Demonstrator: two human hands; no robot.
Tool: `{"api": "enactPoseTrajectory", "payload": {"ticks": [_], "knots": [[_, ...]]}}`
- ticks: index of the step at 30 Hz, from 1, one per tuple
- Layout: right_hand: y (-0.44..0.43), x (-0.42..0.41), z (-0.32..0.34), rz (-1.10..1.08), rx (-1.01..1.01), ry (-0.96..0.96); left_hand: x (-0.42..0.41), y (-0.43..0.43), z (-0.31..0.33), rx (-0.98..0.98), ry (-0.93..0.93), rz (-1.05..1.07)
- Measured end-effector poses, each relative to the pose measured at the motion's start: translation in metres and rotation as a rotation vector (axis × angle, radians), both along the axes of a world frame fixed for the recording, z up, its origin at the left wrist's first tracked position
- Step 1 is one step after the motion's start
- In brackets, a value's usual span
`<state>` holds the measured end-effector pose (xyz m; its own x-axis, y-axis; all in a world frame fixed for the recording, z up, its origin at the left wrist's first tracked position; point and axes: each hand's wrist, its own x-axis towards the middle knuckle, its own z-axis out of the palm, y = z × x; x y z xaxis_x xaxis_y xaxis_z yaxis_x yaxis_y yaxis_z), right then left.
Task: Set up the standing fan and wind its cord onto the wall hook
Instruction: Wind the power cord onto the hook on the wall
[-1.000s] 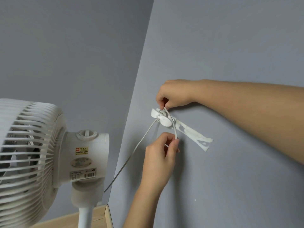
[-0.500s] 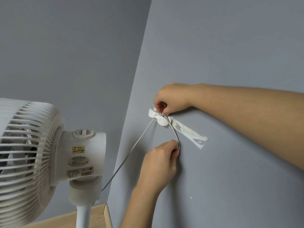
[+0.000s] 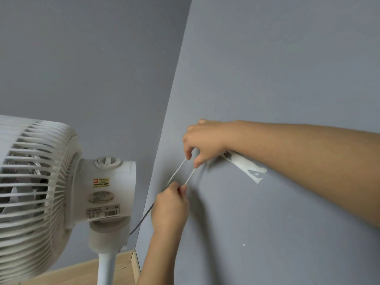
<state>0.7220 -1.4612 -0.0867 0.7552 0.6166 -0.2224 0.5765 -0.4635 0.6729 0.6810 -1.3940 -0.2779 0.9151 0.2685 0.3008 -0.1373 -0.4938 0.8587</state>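
The right hand [image 3: 202, 140] is curled against the flat grey wall [image 3: 277, 79], its fingertips pinching the top of a thin white power cord [image 3: 177, 171], just beside a torn strip of white tape [image 3: 244, 165] stuck to the paint. Two strands of that cord slant down to the left hand [image 3: 171, 204], which grips them between thumb and fingers. A single strand runs on to the white plastic standing fan [image 3: 61, 192], upright on the pale wooden floor [image 3: 82, 272] near the corner.
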Motion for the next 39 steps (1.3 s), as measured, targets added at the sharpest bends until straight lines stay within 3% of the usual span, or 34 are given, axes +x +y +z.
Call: {"api": "enactPoseTrajectory", "payload": {"ticks": [10,16,21,29,39], "knots": [[0.01,0.012,-0.013,-0.031,0.029,0.015,0.002,0.007,0.004,-0.262,-0.07,0.168],[0.013,0.02,-0.017,-0.007,0.092,-0.125,0.0,0.007,0.01,-0.421,-0.107,0.167],[0.014,0.027,-0.012,-0.163,0.286,-0.167,-0.004,0.003,0.015,-0.45,-0.105,0.116],[0.032,0.037,-0.008,-0.34,0.276,-0.227,-0.003,-0.007,0.012,-0.448,-0.087,0.02],[0.034,0.048,-0.009,-0.361,0.512,-0.349,-0.006,-0.011,0.021,-0.5,-0.12,-0.055]]}}
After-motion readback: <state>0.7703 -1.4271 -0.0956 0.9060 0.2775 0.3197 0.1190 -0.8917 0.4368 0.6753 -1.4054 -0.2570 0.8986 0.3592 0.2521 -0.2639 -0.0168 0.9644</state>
